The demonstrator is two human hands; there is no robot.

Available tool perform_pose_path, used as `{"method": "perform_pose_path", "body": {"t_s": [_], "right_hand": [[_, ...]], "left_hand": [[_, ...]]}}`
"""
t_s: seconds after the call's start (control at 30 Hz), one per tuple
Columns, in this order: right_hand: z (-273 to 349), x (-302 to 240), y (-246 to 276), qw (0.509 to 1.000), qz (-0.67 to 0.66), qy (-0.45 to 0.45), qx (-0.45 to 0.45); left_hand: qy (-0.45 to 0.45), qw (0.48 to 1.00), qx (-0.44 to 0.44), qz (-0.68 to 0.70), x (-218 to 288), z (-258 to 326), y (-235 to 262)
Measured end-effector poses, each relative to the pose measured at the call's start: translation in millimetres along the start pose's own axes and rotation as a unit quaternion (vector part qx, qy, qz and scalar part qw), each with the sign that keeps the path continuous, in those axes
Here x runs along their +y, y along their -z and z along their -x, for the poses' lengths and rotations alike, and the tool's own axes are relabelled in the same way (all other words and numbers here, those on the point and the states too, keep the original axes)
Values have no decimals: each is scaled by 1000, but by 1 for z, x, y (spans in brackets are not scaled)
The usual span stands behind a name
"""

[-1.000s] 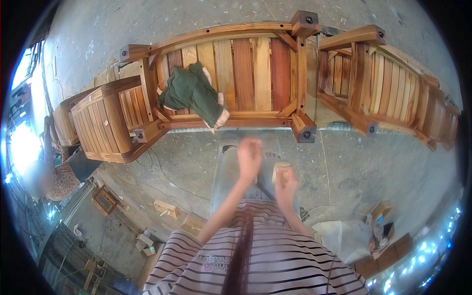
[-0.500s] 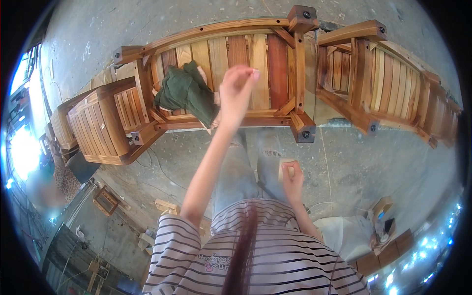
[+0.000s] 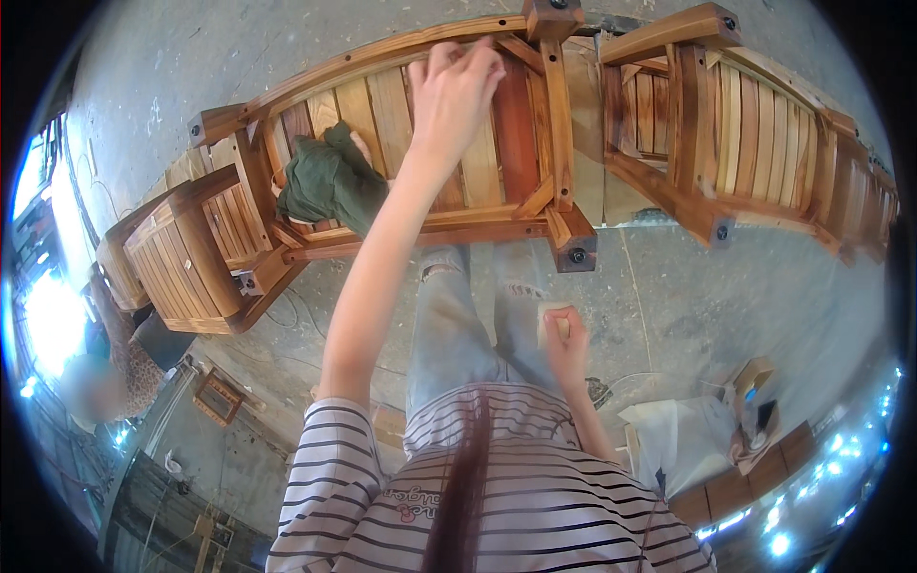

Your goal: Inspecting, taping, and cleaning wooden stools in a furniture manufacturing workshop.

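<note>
Wooden chair (image 3: 420, 124) under left hand's (image 3: 454, 91) fingertips

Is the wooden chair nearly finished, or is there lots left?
The wooden chair looks fully built, slats and bolts in place. The left hand touches its far top rail; the right hand holds a small pale block by the body. I cannot tell how much remains.

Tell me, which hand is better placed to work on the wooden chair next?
Probably the left hand. It is stretched out over the chair, fingertips at its curved top rail. The right hand is tucked near the waist, clutching a small pale block, well short of the chair.
</note>
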State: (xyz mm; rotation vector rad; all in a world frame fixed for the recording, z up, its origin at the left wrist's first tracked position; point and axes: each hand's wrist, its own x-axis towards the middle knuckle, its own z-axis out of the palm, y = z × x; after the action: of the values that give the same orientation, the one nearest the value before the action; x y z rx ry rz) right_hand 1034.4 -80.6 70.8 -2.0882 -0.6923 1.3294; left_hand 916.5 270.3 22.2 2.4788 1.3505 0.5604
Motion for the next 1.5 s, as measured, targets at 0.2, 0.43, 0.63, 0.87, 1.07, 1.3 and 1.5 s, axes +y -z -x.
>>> {"method": "perform_pose_path", "body": {"t_s": [0.2, 0.43, 0.63, 0.87, 1.07, 1.3, 1.5], "right_hand": [[1, 5, -3, 999, -24, -29, -7], [1, 19, -3, 999, -39, 2, -1], [0, 13, 1, 999, -33, 1, -6], [-5, -9, 1, 996, -66, 34, -52], [-3, -12, -1, 993, -74, 54, -77], [0, -33, 11, 980, -164, 0, -113], [-1, -70, 14, 956, -251, -4, -151]], "left_hand": [[371, 753, 101, 535, 16, -4, -17], [323, 817, 183, 441, 23, -24, -56], [307, 817, 287, 394, 39, -28, -64], [434, 638, 231, 593, 14, -39, -72], [412, 733, 221, 494, 12, -35, -65], [291, 881, 2, 373, 38, 46, -5], [380, 768, -117, 502, 99, 149, 81]]}}
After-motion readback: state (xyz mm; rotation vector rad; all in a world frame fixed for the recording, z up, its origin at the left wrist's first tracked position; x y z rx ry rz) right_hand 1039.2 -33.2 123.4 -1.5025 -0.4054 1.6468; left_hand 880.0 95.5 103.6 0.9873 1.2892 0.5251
